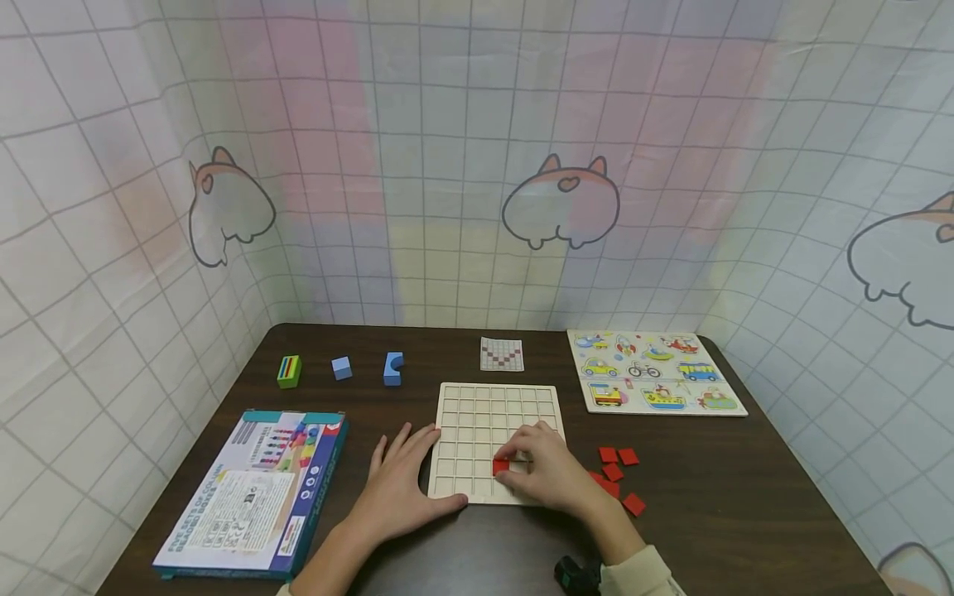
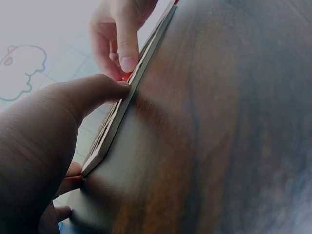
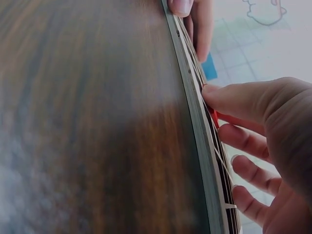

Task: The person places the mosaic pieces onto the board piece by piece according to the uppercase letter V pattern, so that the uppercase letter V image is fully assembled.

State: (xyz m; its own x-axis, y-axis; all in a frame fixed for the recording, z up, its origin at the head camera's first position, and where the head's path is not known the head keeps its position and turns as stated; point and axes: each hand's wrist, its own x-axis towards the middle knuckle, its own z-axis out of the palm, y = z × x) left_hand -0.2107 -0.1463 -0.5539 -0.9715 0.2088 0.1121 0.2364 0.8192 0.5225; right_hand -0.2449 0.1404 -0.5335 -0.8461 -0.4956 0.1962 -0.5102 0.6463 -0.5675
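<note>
Right hand [image 1: 547, 473]: pinches red tile [image 1: 501, 467], mostly hidden by fingers, on grid board [image 1: 477, 406]. Left hand [image 1: 402, 484]: flat, steadying board edge.

Grid board [image 1: 498, 414] lies between box [image 1: 253, 497] and loose tiles [image 1: 617, 472].

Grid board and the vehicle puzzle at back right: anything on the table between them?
Nothing. In the head view only bare dark table separates the grid board from the vehicle puzzle. The loose red tiles lie nearer, right of the board.
</note>
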